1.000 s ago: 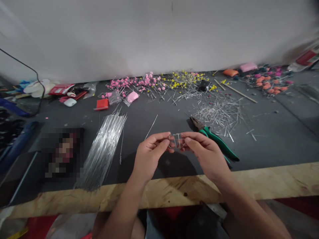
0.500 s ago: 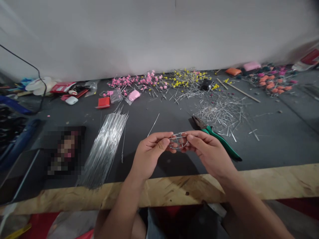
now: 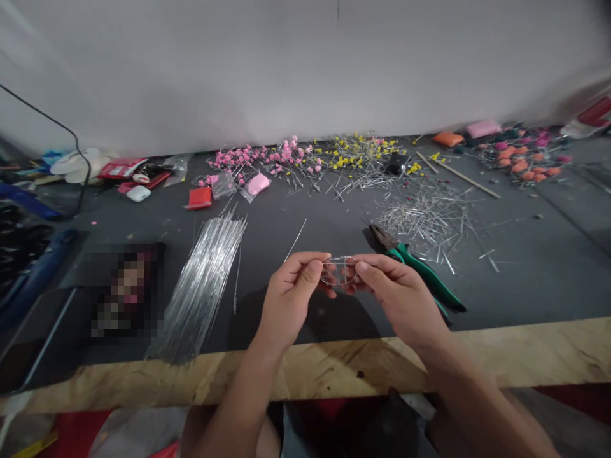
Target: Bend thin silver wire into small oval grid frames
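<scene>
Between my hands, above the dark tabletop, is a small round wire frame point(image 3: 340, 272) with wires crossing inside its ring. My left hand point(image 3: 296, 286) pinches its left side between thumb and fingers. The right side is gripped the same way by my right hand point(image 3: 389, 285). Pliers with green handles point(image 3: 432, 280) lie just beyond my right hand, jaws pointing away to the left. A single straight wire point(image 3: 296, 238) rests behind my left hand. Fingertips cover parts of the ring's edge.
A bundle of straight wires point(image 3: 203, 286) lies at left, near a phone point(image 3: 35, 337). Loose short wires point(image 3: 424, 219) are heaped at right. Along the wall are pink-tipped wires point(image 3: 286, 152), yellow-tipped wires point(image 3: 358, 152) and orange-tipped wires point(image 3: 525, 164). The table has a wooden front edge point(image 3: 353, 372).
The wire frame has tilted slightly in my fingers and its crossing wires show at a different angle. Both hands keep their hold. The view has shifted a little.
</scene>
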Motion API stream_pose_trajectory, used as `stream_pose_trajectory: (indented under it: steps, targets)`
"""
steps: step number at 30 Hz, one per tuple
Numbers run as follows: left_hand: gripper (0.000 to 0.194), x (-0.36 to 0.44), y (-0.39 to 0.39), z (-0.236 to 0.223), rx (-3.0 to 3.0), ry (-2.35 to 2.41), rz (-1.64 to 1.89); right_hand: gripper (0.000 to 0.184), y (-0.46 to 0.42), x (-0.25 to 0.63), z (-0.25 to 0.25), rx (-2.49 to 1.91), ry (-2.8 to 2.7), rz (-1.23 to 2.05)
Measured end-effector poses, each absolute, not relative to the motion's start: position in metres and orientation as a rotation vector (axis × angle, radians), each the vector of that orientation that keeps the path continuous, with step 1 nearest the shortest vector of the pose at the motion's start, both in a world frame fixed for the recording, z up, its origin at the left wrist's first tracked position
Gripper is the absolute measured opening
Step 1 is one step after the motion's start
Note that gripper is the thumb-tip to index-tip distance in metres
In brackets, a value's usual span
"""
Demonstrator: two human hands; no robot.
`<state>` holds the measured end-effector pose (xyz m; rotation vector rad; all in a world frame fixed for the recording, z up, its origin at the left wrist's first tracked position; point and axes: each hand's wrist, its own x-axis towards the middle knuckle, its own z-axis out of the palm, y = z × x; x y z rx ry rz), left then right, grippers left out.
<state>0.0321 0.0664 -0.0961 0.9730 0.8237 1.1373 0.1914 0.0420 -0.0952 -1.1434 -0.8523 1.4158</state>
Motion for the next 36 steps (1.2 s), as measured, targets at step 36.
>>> stream_pose_trajectory:
  steps: [36]
  targets:
    - [0.016, 0.035, 0.063, -0.096, 0.896, 0.763, 1.122, 0.012, 0.037, 0.176, -0.095, -1.14, -0.86, 1.33]
